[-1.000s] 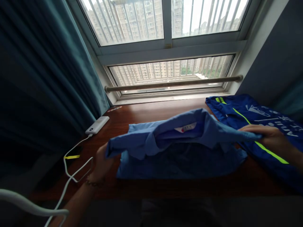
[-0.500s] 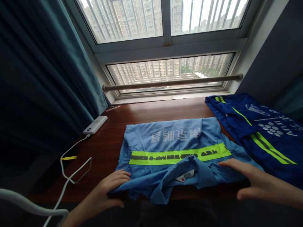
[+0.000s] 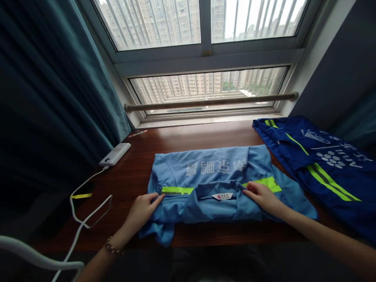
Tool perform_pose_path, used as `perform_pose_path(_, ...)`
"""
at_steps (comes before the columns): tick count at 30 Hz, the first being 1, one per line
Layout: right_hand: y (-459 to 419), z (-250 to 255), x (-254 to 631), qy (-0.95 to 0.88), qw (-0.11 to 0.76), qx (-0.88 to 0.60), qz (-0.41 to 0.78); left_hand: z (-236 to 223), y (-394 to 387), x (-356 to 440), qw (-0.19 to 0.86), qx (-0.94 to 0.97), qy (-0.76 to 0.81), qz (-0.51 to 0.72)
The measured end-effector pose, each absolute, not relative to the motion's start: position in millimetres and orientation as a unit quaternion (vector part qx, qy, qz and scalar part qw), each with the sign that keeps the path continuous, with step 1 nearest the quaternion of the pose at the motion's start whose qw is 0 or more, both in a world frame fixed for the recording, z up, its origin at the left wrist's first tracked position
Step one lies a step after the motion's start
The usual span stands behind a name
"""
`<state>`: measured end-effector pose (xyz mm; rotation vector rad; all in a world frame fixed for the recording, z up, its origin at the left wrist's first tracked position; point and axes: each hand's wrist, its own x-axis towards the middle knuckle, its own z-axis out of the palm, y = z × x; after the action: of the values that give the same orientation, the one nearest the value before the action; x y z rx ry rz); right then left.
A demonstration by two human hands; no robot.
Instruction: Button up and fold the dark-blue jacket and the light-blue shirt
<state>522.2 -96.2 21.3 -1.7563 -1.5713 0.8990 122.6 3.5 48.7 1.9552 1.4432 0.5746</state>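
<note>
A light blue work shirt point(image 3: 217, 160) lies folded on the table, with white lettering on its back and a yellow-green reflective strip point(image 3: 178, 190) partly covered. Its collar point(image 3: 202, 192) is turned over onto the strip, and a white label point(image 3: 222, 196) shows inside the neck. My right hand point(image 3: 261, 197) pinches the collar's right side between thumb and fingers. At the left edge of the shirt, my left hand point(image 3: 145, 209) is closed on the cloth by the strip's end. A sleeve point(image 3: 163, 233) hangs loosely below that hand.
A dark blue garment point(image 3: 311, 156) with reflective strips lies at the right. On the left of the brown table point(image 3: 182, 137) are a white power bank point(image 3: 116, 154), its white cable point(image 3: 79, 231) and a yellow strip point(image 3: 81, 196). A curtain and barred window stand behind.
Both hands have moved away from me, the right also leftward onto the collar. The collar edge has been folded up over the reflective strip, hiding its middle.
</note>
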Motion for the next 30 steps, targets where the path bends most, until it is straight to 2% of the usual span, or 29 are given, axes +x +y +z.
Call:
perform_pose_path(4,-94,27,527,-0.634,0.233,-0.685,0.275,56,2,123,0.168,0.809,0.529,0.196)
perform_pose_path(7,-91,48,519,-0.674,0.215,-0.672,0.220,70,-6,132,0.134,0.870,0.436,0.188)
perform_pose_path(10,-82,66,493,-0.770,0.248,-0.574,0.125,74,-14,156,0.152,0.923,0.328,0.130)
perform_pose_path(14,-62,63,458,-0.855,0.200,-0.466,0.106,67,-13,185,0.189,0.947,0.250,0.072)
perform_pose_path(17,-49,56,460,-0.827,0.184,-0.510,0.146,68,-6,187,0.269,0.915,0.288,0.084)
perform_pose_path(21,-53,58,489,-0.761,0.209,-0.584,0.188,71,6,177,0.363,0.836,0.392,0.125)
perform_pose_path(24,-70,56,502,-0.714,0.196,-0.646,0.188,64,12,179,0.341,0.824,0.435,0.124)
perform_pose_path(27,-84,45,508,-0.692,0.151,-0.673,0.213,61,12,184,0.300,0.849,0.431,0.058)
perform_pose_path(30,-94,38,517,-0.693,0.151,-0.664,0.236,72,12,175,0.334,0.853,0.400,0.012)
